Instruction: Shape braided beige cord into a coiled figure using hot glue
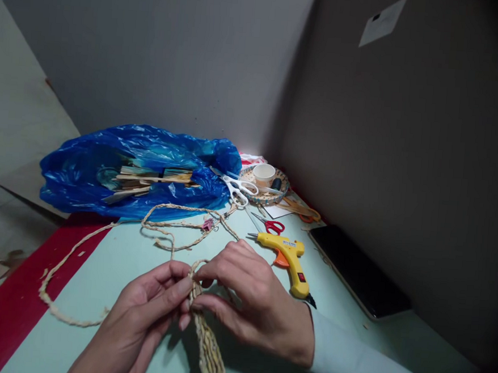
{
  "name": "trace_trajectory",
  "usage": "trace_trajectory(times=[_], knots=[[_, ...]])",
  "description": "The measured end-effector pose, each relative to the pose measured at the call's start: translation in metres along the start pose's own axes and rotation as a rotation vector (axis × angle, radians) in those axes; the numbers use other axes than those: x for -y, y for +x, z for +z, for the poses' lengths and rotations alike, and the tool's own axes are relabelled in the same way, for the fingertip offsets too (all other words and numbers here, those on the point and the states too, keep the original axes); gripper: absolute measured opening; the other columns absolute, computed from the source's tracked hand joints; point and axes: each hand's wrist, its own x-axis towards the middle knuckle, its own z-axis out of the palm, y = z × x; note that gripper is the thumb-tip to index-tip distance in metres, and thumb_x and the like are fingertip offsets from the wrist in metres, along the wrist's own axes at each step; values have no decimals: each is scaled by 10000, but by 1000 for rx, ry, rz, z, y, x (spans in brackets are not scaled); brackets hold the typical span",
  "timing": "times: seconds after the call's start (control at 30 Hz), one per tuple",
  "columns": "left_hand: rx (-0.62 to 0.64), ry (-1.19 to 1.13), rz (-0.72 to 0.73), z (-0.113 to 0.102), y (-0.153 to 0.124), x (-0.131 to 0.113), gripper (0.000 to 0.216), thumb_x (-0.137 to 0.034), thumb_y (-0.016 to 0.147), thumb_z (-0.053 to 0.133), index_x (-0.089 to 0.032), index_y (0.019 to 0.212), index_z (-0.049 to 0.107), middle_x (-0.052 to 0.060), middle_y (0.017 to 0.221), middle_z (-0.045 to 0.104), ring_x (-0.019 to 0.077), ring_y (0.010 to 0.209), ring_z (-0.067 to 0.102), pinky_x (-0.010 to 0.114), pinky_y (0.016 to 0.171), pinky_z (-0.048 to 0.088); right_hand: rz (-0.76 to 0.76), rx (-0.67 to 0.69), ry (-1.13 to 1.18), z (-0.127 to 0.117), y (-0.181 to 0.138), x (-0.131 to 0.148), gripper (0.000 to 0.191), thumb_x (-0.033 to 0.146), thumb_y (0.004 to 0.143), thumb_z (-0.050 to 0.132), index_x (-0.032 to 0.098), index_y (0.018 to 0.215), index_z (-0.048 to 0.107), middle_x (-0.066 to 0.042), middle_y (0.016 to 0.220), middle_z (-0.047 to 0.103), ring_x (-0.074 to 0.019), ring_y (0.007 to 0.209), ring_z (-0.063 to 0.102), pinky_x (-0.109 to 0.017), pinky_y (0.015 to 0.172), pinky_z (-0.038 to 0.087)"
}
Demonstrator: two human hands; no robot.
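A narrow piece of braided straw-coloured cord (208, 351) hangs down from between my hands toward the bottom edge of the view. My left hand (149, 310) is closed on its upper end, thumb pressed over the top. From the other side, my right hand (256, 298) pinches the same end, where a small loop of cord stands up. The exact strand under the right fingertips is hidden. A long twisted cord (71, 251) of the same colour trails across the table to the left and behind my hands.
Behind lies a blue plastic bag (79, 169) with dry strips (156, 177) on it. White scissors (239, 191) rest by a woven basket (280, 194) holding a white cup (264, 173). To the right are red scissors (274, 227), a yellow glue gun (289, 250) and a black phone (360, 274).
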Motion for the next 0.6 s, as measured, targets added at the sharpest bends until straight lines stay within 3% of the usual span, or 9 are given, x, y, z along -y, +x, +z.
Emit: trace_trajectory(times=[0.27,0.43,0.6], knots=[[-24,44,44,-3,0,3,263,-366,666,906,-200,768,729,-6,671,650,123,622,565,212,617,500,-8,7,-63,1,-3,5,127,135,959,586,58,984,684,-94,819,681,-186,736,542,-343,687,400],[-13,34,36,-6,0,3,224,-370,745,854,-216,852,731,-9,681,668,126,636,603,210,638,508,27,-39,-85,0,-4,11,116,142,965,600,80,992,695,-69,796,679,-175,716,528,-345,697,385],[-60,-7,46,-4,3,5,237,-279,675,905,-210,841,750,1,686,692,124,615,625,197,623,534,29,-131,-168,7,-7,9,130,135,956,596,106,858,677,-38,704,643,-161,668,502,-341,678,363]])
